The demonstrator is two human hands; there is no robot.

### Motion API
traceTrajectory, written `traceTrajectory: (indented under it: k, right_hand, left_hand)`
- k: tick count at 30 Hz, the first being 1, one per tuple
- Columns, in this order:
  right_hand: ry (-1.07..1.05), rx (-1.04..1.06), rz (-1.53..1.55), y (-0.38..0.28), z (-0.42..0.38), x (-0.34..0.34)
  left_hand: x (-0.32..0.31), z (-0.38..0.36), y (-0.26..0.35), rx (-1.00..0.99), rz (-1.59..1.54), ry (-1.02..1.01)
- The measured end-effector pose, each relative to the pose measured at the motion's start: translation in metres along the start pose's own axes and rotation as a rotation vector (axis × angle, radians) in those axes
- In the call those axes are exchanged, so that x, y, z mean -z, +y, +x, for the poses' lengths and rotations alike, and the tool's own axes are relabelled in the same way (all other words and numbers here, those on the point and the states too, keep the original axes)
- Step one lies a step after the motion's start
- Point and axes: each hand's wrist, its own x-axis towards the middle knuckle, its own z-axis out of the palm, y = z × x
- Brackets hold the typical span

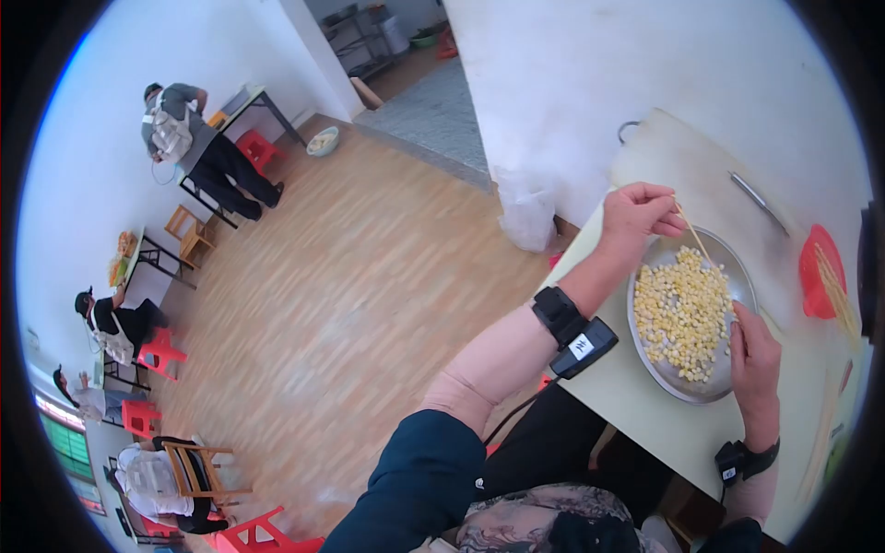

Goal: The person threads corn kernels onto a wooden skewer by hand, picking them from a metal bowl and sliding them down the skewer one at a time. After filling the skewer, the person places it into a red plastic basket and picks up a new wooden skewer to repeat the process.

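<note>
A round metal bowl point(690, 394) holds many loose yellow and whitish corn kernels point(682, 309). My left hand point(643, 212) is above the bowl's far edge, its fingers pinched on the upper end of a thin wooden skewer point(698, 240). The skewer slants down to the right over the bowl. My right hand point(756, 355) is at the bowl's right rim with its fingers curled over the kernels. Whatever lies between those fingers is hidden.
A cutting board point(678, 161) and a knife point(761, 201) lie beyond the bowl. To the right, a red plastic container point(819, 276) stands near a bundle of thin sticks point(837, 295). Several people and red stools point(161, 352) are across the room.
</note>
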Motion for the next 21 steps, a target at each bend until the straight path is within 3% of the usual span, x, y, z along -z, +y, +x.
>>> traceTrajectory:
  k: [8,13,21]
  right_hand:
    - [0.024,-0.103,-0.034,-0.005,-0.004,0.009]
    - [0.077,-0.051,0.006,0.005,-0.008,0.006]
    - [-0.013,-0.040,-0.086,0.012,-0.014,0.007]
  left_hand:
    - [0.003,0.000,0.007,0.008,0.017,-0.124]
    - [0.003,-0.001,0.011,0.007,-0.029,-0.191]
    - [0.010,0.002,0.006,0.086,-0.022,-0.162]
